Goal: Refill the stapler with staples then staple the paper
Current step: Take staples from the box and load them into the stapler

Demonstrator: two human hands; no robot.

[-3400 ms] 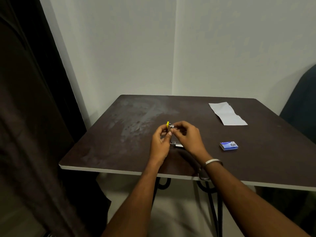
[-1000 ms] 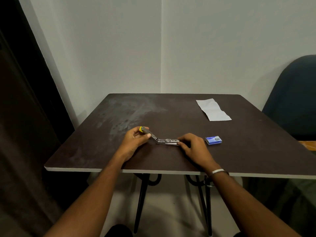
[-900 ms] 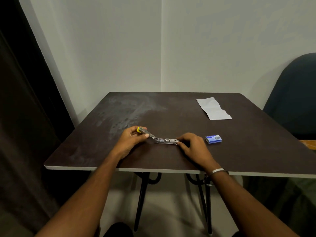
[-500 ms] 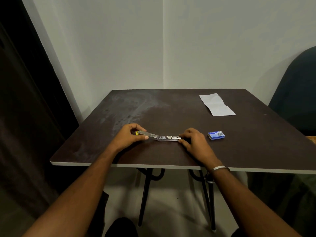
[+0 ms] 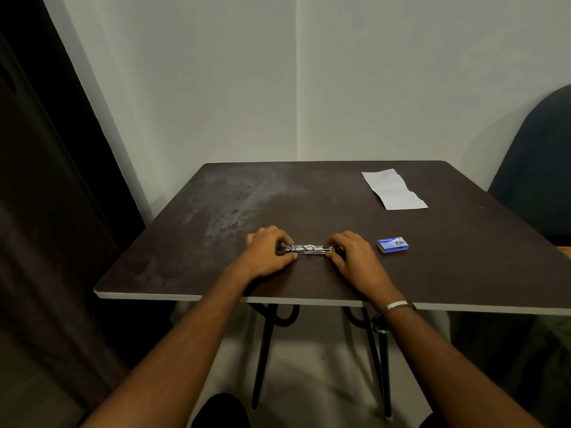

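A dark brown square table point(image 5: 309, 196) carries a creased white paper strip point(image 5: 392, 189) at its far right. Both hands pinch an opened silver metal stapler point(image 5: 307, 249) lying flat near the front edge: left hand point(image 5: 268, 253) and right hand point(image 5: 355, 256) at its ends. A small blue staple box point(image 5: 392, 244) sits just right.
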